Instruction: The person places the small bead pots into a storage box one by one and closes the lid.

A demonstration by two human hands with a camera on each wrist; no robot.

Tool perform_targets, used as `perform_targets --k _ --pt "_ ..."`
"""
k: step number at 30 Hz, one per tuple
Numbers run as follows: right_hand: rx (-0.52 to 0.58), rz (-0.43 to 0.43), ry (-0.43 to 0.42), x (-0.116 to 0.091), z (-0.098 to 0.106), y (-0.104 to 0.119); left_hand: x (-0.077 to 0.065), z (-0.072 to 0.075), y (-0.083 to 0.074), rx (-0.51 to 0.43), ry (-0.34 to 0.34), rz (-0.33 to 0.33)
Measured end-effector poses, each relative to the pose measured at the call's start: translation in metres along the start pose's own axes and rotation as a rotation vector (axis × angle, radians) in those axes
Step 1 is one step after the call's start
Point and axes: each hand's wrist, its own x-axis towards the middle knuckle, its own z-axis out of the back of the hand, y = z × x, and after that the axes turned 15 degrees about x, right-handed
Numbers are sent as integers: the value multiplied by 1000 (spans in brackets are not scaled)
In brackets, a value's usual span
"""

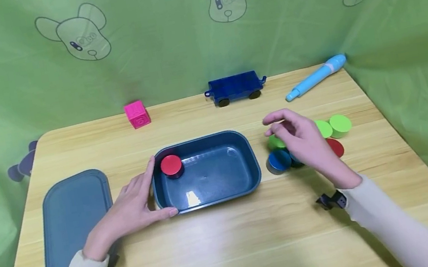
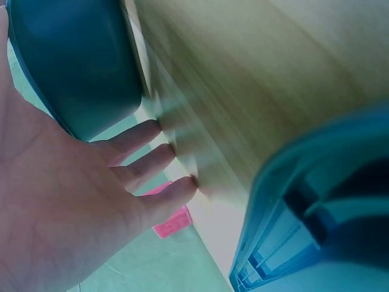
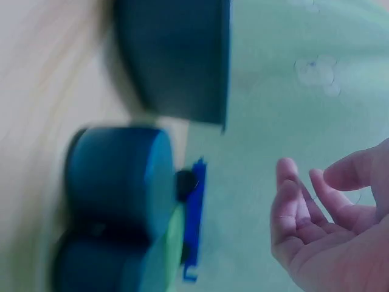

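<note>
At the left end of a dark blue-grey box (image 1: 256,185), my left hand (image 1: 134,206) touches the rim, thumb at the front corner and index finger at the back corner. Its other fingers extend beside the wall in the left wrist view. Inside the box's left end sits a round red-topped piece (image 1: 171,165). My right hand (image 1: 301,137) hovers, fingers loosely bent and holding nothing, over a cluster of round pieces. Around it show a blue piece (image 1: 278,161), light green pieces (image 1: 340,125) and a red piece (image 1: 336,147); the hand partly hides the others.
A flat blue-grey lid (image 1: 77,218) lies on the table left of the box. Along the back edge stand a pink cube (image 1: 137,114), a dark blue toy wagon (image 1: 235,88) and a light blue pen-like stick (image 1: 315,78). Green cloth (image 1: 165,42) surrounds the table.
</note>
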Motion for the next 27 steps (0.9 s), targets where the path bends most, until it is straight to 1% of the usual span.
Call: perform_targets --k 4,9,12,16,22,27 --pt "-5 -13 -76 -10 19 -13 0 0 -1 -6 7 5" --pt "-38 -33 -138 -22 41 -22 -1 0 -1 -14 19 23" --pt "-98 -41 -186 -30 54 -28 -1 0 -2 -5 25 24" --pt "-178 -76 -248 -41 67 -38 -1 -1 -2 11 28 26" --pt "-197 -137 -274 -52 81 -48 -2 -1 0 22 19 31" --pt "-213 -182 -290 -66 94 -64 0 -4 1 18 12 20"
